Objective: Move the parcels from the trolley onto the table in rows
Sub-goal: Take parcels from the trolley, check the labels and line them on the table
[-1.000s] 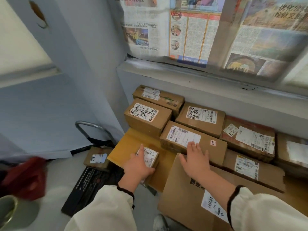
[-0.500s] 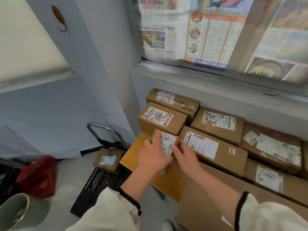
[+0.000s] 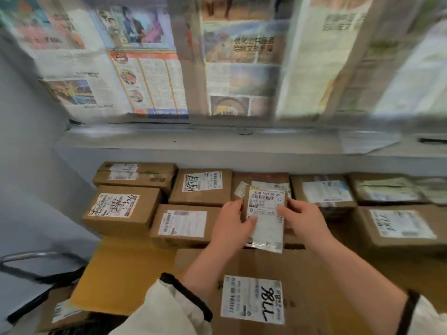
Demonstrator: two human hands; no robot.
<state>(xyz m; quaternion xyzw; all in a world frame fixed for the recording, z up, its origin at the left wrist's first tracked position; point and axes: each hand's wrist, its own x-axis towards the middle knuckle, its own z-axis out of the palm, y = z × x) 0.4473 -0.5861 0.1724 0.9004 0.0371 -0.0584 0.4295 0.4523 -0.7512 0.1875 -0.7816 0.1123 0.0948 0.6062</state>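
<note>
Both bare forearms reach forward. The left hand (image 3: pixel 232 223) and right hand (image 3: pixel 302 221) grip a small parcel (image 3: pixel 264 213), thumbs on top.

Newspaper sheets (image 3: pixel 150 68) hang well above the left hand (image 3: pixel 229 223). A grey ledge (image 3: pixel 169 139) runs beneath them, beyond the right hand (image 3: pixel 302 221).

Parcels (image 3: pixel 123 210) in rows on table (image 3: pixel 116 274)

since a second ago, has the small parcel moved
Yes. The small parcel went right, from in front of the scribbled-label box to beyond the plain-label box.
</note>
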